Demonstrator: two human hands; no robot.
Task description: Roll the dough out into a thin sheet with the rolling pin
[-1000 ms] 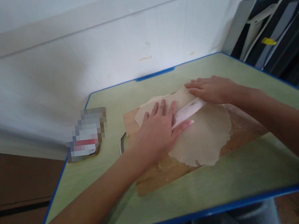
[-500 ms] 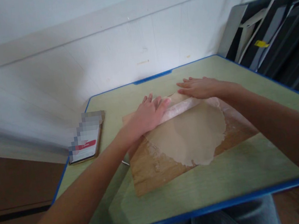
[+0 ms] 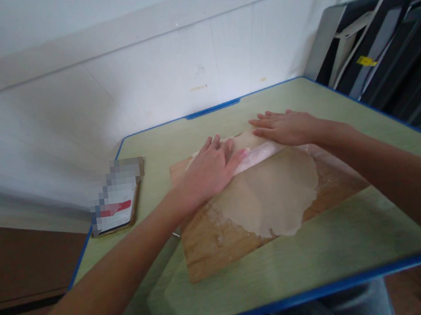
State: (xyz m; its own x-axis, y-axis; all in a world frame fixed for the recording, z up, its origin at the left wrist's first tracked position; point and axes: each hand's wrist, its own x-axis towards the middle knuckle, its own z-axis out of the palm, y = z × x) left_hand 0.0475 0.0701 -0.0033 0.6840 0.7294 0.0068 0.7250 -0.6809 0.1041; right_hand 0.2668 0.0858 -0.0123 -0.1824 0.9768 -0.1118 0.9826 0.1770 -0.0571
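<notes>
A thin, pale sheet of dough [image 3: 272,196] with a ragged front edge lies on a wooden board [image 3: 202,250] dusted with flour. Across its far part runs a whitish roll [image 3: 260,154], with dough around it; whether a rolling pin is inside cannot be seen. My left hand [image 3: 215,169] rests flat on the roll's left part, fingers stretched and thumb apart. On its right part my right hand [image 3: 285,127] presses palm down, fingers extended. Neither hand is wrapped round anything. Both hide the ends of the roll.
The board is on a light green table [image 3: 285,266] with a blue rim. A phone [image 3: 118,204], partly pixelated, lies at the table's left edge. A white wall [image 3: 169,70] stands behind. Dark flat panels and cables [image 3: 397,53] are beyond the right edge.
Both hands and the roll have come slightly toward me, covering a little more of the flat dough. The whole view has shifted a little.
</notes>
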